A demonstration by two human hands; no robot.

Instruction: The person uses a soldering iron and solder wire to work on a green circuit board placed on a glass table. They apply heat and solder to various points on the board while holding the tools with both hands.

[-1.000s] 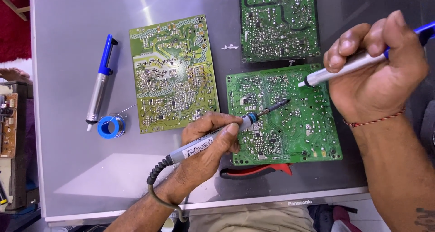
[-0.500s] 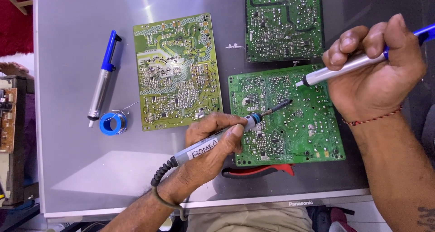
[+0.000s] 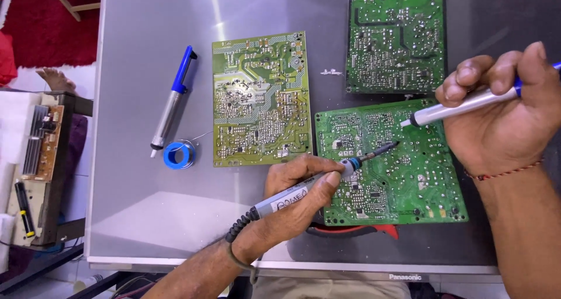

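Change: little is altered; both tools are kept over the same board.
Table [image 3: 146, 217]: grey, glossy, light floor beneath.
Green circuit board [image 3: 409, 176]: laid flat, near the front edge.
Right hand [image 3: 502, 118]: closed around a desoldering pump [image 3: 461, 106], nozzle pointed left-down.
Left hand [image 3: 292, 200]: gripped around a soldering iron [image 3: 327, 179], long axis slanted, tip directed up-right onto the board.

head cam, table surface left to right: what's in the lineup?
Spare desoldering pump → blue solder spool → yellow-green circuit board → left hand holding the soldering iron → green circuit board being worked on → right hand holding a second desoldering pump.
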